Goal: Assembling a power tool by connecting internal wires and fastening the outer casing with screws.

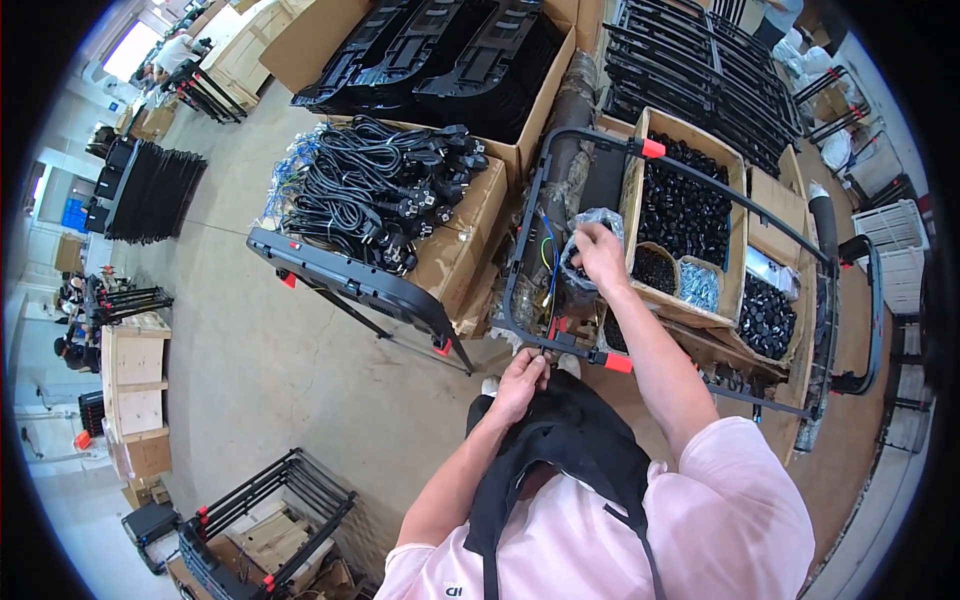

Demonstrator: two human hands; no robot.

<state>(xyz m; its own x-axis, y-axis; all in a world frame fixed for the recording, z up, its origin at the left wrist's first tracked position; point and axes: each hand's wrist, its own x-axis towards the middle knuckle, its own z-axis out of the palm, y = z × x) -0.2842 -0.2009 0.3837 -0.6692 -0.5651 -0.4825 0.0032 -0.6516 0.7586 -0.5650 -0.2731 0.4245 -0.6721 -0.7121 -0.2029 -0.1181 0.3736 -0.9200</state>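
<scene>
You steadied the black frame (560, 345) with pinched left hand (522, 380) fingers while your right hand (600, 255), fingers closed, dug into the clear plastic bag (590, 225) at frame centre.

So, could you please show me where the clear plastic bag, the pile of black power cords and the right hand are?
clear plastic bag (590, 222): head view, on its crinkled upper edge.
pile of black power cords (375, 185): head view, middle of the bundled cables.
right hand (600, 255): head view, on the back of the hand, reaching into the bag.

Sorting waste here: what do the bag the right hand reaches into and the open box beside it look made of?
The bag under the right hand looks like thin clear plastic film: glossy and crinkled. The box seems plain corrugated cardboard: matte brown walls with raw cut edges.
</scene>
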